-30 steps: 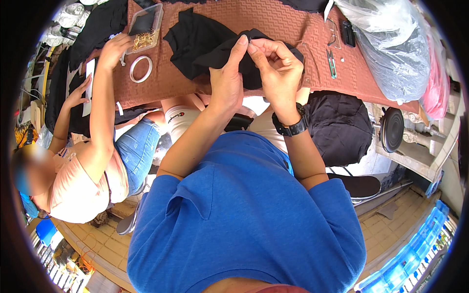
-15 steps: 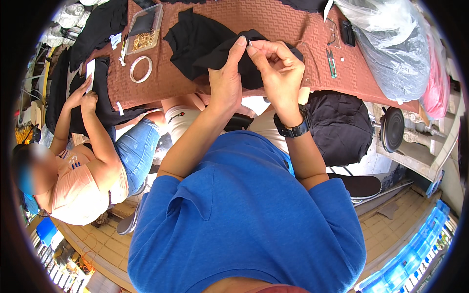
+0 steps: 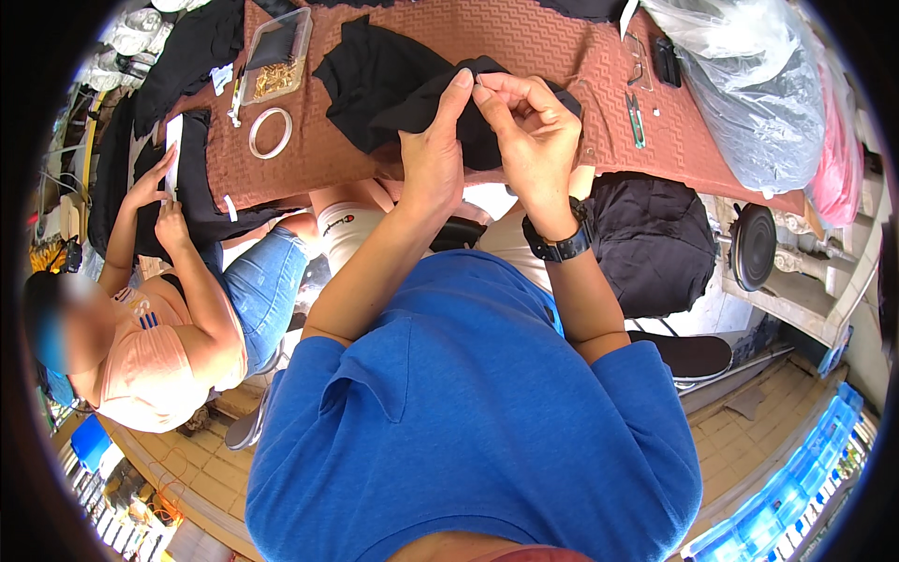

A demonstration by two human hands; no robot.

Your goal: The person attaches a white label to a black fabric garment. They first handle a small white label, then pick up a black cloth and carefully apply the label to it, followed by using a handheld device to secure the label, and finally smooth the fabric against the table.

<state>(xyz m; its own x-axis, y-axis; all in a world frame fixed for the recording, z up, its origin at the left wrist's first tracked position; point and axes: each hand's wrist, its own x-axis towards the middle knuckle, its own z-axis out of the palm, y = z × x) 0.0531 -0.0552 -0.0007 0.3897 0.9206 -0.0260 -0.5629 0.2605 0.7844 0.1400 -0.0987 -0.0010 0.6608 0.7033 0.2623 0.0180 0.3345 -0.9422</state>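
A piece of black cloth (image 3: 379,82) lies bunched over the table's near edge. My left hand (image 3: 436,150) is closed on its upper part, thumb pointing up and the other fingers mostly hidden behind the thumb and cloth. Close beside it, my right hand (image 3: 537,140) pinches at the same cloth with thumb and forefinger. A thin, pale sliver shows at those fingertips, too small to name. The two thumb tips are nearly touching.
Brown patterned cloth (image 3: 562,42) covers the table. On it are a clear box (image 3: 278,70) of gold-coloured pieces, a white ring (image 3: 271,133), thread snips (image 3: 636,122) and plastic bags (image 3: 749,94). A co-worker (image 3: 154,347) sits at left, handling black cloth and a white strip.
My hands hold almost the same place, with the right fingertips shifting very slightly. At left, the co-worker's nearer hand has drawn down off the white strip a little.
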